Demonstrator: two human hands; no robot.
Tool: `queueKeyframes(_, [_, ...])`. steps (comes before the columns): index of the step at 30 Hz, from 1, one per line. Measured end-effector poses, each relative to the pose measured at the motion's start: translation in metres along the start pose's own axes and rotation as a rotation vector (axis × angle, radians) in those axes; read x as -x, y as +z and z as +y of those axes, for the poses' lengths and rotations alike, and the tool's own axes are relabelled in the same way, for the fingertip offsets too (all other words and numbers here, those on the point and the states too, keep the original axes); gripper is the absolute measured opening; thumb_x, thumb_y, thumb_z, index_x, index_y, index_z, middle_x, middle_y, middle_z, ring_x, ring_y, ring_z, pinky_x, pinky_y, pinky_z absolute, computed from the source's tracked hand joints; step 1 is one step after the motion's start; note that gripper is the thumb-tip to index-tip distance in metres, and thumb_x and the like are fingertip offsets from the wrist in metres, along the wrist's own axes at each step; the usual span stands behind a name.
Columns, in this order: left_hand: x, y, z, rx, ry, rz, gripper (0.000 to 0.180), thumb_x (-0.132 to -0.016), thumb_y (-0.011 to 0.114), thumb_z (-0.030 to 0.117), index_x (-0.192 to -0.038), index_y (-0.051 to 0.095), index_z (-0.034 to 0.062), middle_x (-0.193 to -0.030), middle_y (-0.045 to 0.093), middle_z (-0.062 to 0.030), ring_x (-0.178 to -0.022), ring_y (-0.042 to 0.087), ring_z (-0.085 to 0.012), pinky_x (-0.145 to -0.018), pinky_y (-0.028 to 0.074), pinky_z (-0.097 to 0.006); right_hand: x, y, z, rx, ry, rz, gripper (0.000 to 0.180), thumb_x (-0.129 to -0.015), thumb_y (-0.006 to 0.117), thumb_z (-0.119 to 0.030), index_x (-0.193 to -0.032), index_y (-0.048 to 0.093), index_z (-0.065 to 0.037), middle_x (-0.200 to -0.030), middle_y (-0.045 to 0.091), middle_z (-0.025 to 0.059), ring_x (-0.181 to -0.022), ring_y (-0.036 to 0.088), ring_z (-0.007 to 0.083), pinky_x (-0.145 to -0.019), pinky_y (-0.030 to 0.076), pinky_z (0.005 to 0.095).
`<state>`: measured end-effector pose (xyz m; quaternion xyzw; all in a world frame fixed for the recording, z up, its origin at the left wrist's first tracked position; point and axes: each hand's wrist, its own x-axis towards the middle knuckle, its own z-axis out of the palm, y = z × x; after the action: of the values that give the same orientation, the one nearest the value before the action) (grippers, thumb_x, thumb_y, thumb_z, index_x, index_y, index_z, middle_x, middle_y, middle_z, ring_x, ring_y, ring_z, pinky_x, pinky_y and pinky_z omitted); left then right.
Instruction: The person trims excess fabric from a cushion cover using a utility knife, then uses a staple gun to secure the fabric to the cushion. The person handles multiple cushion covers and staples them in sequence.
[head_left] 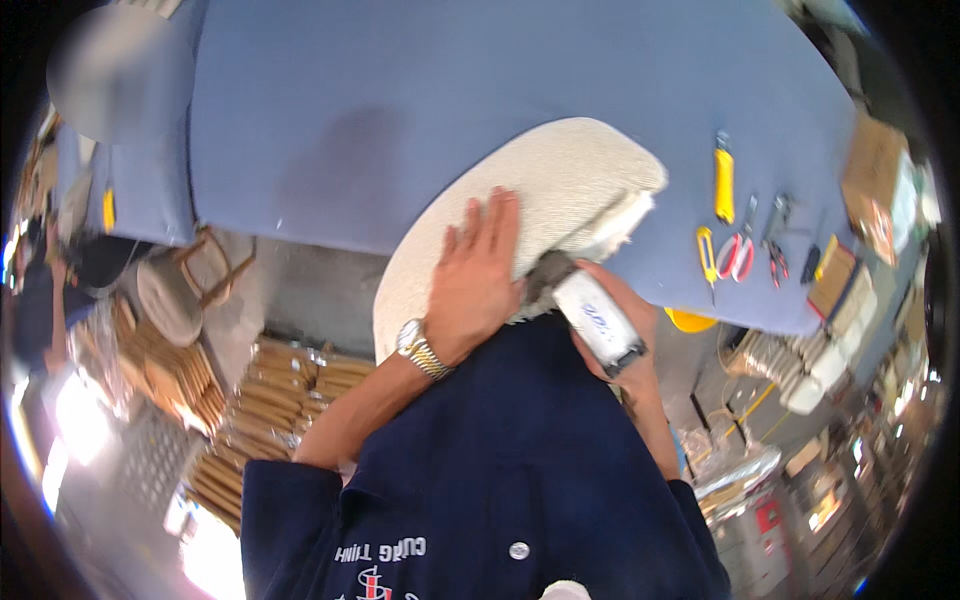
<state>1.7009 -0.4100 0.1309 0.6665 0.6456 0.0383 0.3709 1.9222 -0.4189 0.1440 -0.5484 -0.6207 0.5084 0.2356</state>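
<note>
Head view: we press left hand (478,272) flat, fingers spread, on cream woven cushion (545,190) overhanging near edge of blue table (400,100). Right hand (618,330) clenched around white power tool (598,322) at cushion's rim. We judge cushion light, soft, textured, non-slip; grip by thick edge.

A wide counter (380,100) covered in blue cloth carries everything. A round cream woven seat pad (540,185) lies at its near edge, partly overhanging it. Toward the right end, well apart from the pad, small tools lie in a loose row: a yellow utility knife (724,180), a smaller yellow cutter (707,255) nearer the front edge, red-handled scissors (738,255) just beside it, and dark pliers (776,240). At the far right corner a brown cardboard piece (872,160) rests on the cloth.
</note>
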Motion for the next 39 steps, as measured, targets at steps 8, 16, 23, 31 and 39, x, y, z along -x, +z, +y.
queueKeyframes(8, [0.002, 0.006, 0.005, -0.066, 0.016, 0.062, 0.093, -0.083, 0.074, 0.018, -0.158, 0.022, 0.0009, -0.161, 0.033, -0.0224, -0.146, 0.036, -0.0459, -0.115, 0.037, -0.059, 0.008, 0.009, -0.014, -0.069, 0.085, 0.028, 0.047, -0.09, 0.064, 0.002, -0.137, 0.058, 0.002, -0.097, 0.068, 0.0086, -0.075, 0.063, 0.0099, -0.062, 0.051, 0.0204])
queueKeyframes(16, [0.005, 0.017, 0.008, -0.086, 0.023, 0.105, 0.07, -0.093, 0.053, 0.014, -0.157, 0.027, -0.0005, -0.162, 0.033, -0.0217, -0.147, 0.035, -0.0446, -0.115, 0.034, -0.063, 0.019, -0.004, -0.001, 0.139, 0.077, -0.044, 0.061, -0.079, 0.074, -0.018, -0.136, 0.06, -0.002, -0.108, 0.072, 0.0114, -0.092, 0.069, 0.0186, -0.084, 0.054, 0.0318])
queueKeyframes(23, [0.0, -0.001, 0.006, -0.012, 0.019, 0.04, 0.097, -0.076, 0.075, 0.006, -0.159, 0.025, 0.0037, -0.163, 0.032, -0.0197, -0.149, 0.033, -0.0419, -0.116, 0.037, -0.057, 0.007, 0.012, -0.014, 0.083, -0.062, 0.008, 0.06, -0.076, 0.075, -0.011, -0.134, 0.063, -0.005, -0.114, 0.071, 0.0172, -0.098, 0.072, 0.0318, -0.085, 0.054, 0.0336])
queueKeyframes(31, [0.001, -0.004, 0.001, 0.007, 0.039, 0.017, 0.099, -0.075, 0.076, 0.004, -0.159, 0.024, 0.0039, -0.162, 0.032, -0.0203, -0.148, 0.034, -0.043, -0.115, 0.038, -0.058, 0.011, 0.012, -0.02, 0.1, -0.087, -0.059, 0.059, -0.075, 0.075, -0.009, -0.132, 0.061, -0.001, -0.116, 0.071, 0.0183, -0.099, 0.072, 0.0316, -0.087, 0.054, 0.032])
queueKeyframes(39, [-0.002, -0.002, 0.0, -0.031, 0.056, 0.045, 0.076, -0.086, 0.061, 0.001, -0.155, 0.029, -0.0009, -0.159, 0.036, -0.0232, -0.143, 0.04, -0.0463, -0.112, 0.04, -0.058, 0.007, 0.029, -0.025, -0.021, -0.042, 0.05, 0.058, -0.075, 0.075, -0.007, -0.132, 0.062, -0.003, -0.112, 0.071, 0.0179, -0.099, 0.071, 0.0337, -0.085, 0.054, 0.0331])
